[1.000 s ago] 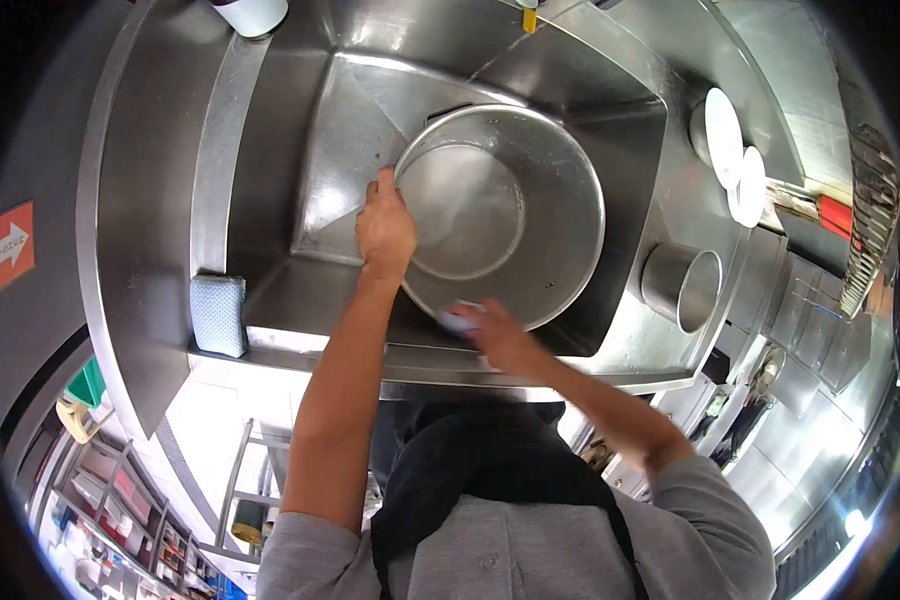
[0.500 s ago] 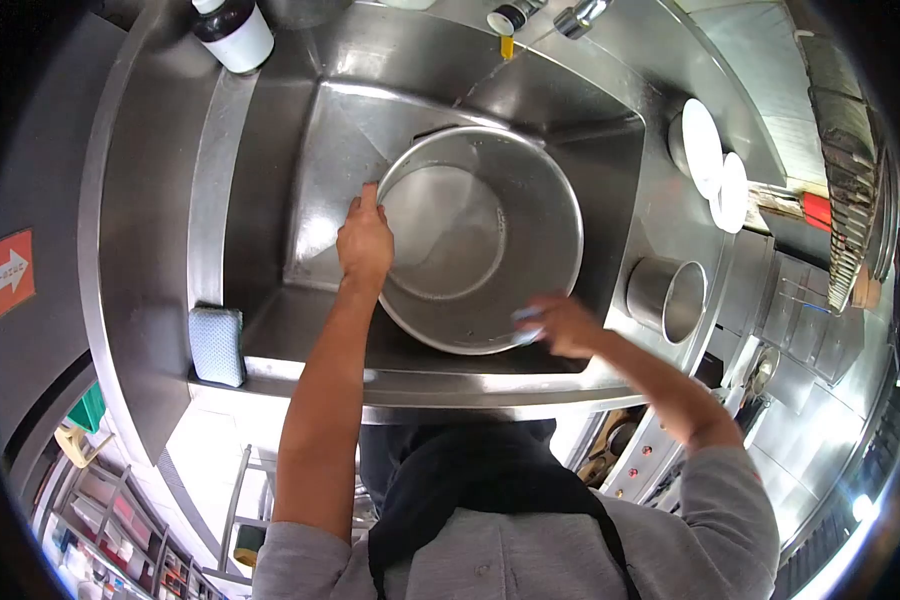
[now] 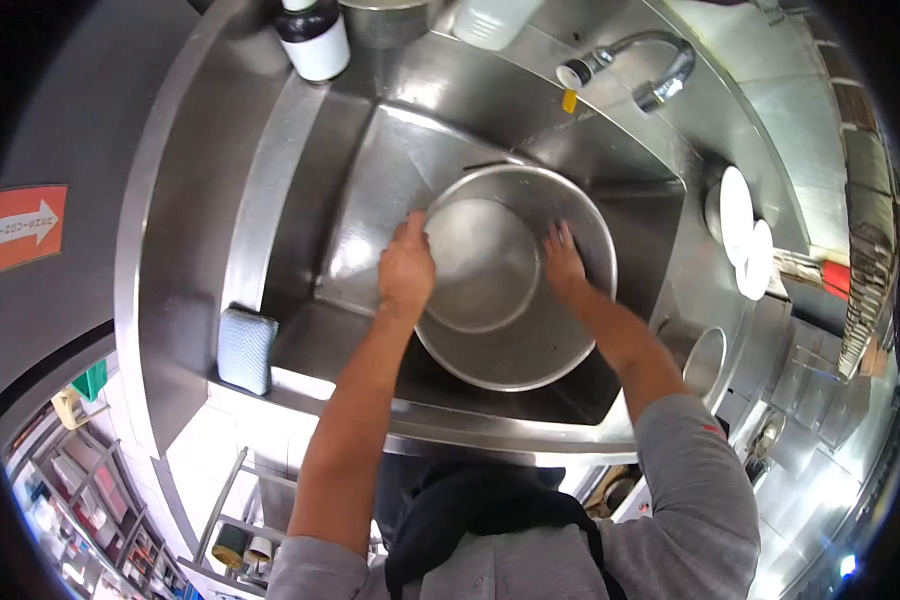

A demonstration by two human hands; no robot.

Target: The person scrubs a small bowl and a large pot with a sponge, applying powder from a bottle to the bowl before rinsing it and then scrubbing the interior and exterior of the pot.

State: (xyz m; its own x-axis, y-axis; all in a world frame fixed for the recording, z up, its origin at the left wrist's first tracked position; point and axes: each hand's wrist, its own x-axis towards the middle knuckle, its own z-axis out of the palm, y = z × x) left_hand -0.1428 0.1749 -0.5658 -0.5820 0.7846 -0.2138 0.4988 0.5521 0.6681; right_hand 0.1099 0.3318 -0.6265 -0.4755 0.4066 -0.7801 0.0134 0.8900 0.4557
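Observation:
A large round steel pot (image 3: 515, 375) stands in the sink, its mouth facing up toward me. My left hand (image 3: 407, 265) is closed on the left side of its rim. My right hand (image 3: 565, 260) reaches inside the pot, fingers against the inner wall on the right. Pale patches show at those fingers; what lies under them, if anything, I cannot make out. The steel sink basin (image 3: 355, 215) surrounds the pot.
A pale blue sponge (image 3: 246, 350) rests on the sink's left front ledge. Behind are a dark bottle (image 3: 315, 45), a clear plastic container (image 3: 495, 22) and a curved faucet (image 3: 660, 85). White bowls (image 3: 737, 215) and a steel container (image 3: 705, 360) stand to the right.
My right hand has moved from the pot's near right rim up and into the pot; a pale blue thing showed at its fingers before. My left hand stays on the rim. The view has shifted.

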